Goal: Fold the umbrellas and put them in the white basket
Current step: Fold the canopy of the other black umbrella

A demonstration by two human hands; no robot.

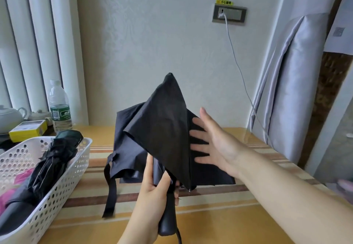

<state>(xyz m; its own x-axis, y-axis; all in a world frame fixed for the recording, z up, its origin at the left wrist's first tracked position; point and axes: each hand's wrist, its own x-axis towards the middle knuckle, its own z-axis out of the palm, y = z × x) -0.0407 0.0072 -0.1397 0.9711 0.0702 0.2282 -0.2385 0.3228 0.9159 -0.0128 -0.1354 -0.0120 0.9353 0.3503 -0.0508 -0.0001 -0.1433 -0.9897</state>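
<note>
Left hand (152, 190) clamps umbrella (162, 129) handle; shaft points 12 o'clock; right hand (212, 144), fingers spread, flat on canopy at 3 o'clock.

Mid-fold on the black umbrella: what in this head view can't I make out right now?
- Black umbrella: shaft and ribs hidden by its canopy.
- Left hand: fingertips wrap behind the handle.
- White basket: near end cut off by the left edge; pink item mostly under the folded umbrella.
- Bottle: label too small to read.
- Right hand: canopy contact unclear.
</note>
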